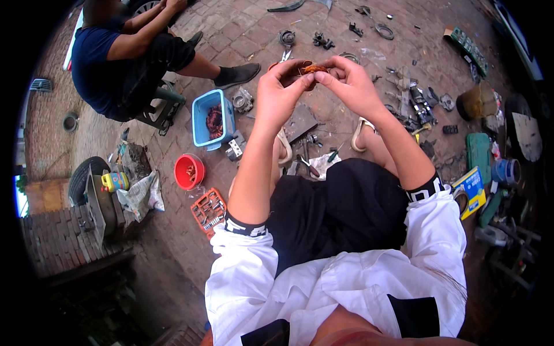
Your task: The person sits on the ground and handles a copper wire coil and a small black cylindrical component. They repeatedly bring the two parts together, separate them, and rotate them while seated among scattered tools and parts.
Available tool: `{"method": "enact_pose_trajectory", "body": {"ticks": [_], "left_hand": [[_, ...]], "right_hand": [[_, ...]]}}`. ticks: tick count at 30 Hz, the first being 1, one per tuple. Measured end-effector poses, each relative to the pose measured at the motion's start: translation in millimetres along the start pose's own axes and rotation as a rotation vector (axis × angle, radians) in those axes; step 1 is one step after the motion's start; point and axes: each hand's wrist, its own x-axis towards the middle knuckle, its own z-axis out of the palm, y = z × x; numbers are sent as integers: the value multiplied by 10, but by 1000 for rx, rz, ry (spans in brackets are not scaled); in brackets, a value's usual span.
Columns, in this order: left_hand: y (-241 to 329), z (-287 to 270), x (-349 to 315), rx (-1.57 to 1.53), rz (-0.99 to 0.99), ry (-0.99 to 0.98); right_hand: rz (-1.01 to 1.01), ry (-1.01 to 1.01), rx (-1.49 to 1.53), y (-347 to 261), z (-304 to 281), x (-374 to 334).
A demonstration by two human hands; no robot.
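Both my hands are raised in front of me, close together, pinching a small bundle of copper-coloured wire. My left hand grips its left side with thumb and fingers. My right hand has its thumb and fingertips closed on the right side; part of the bundle is hidden behind the fingers. Below and to the left is a blue basin with a heap of reddish copper-coloured wire in it. Nearer me stands a red bucket with a few copper-coloured pieces inside.
An orange socket set case lies open beside the bucket. Pliers and a white cloth lie between my feet. Metal parts are scattered on the brick ground at right. A person sits on a stool at upper left.
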Motion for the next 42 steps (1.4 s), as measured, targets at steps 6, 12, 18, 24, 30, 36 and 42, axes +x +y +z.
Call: {"method": "enact_pose_trajectory", "body": {"ticks": [6,12,18,24,30,36,42], "left_hand": [[87,-63,-24,-20,-36,-34],[50,-59,-9,-16,48,-74],[32,-12,11,-183,-15,48],[1,-71,11,-175,-18,115],[8,-85,1,-173,-40,140],[34,-109,6,-167,-125,188],[-29,-142,11,-46,-47,201]], "right_hand": [[202,-74,444,-19,-82,2],[261,-112,584,-22,-90,19],[269,-126,579,-68,-78,4],[247,-116,498,-78,-84,12],[149,-112,286,-83,-57,-9],[-88,-69,16,-25,29,1],[-100,-63,-75,-35,79,-17]]}}
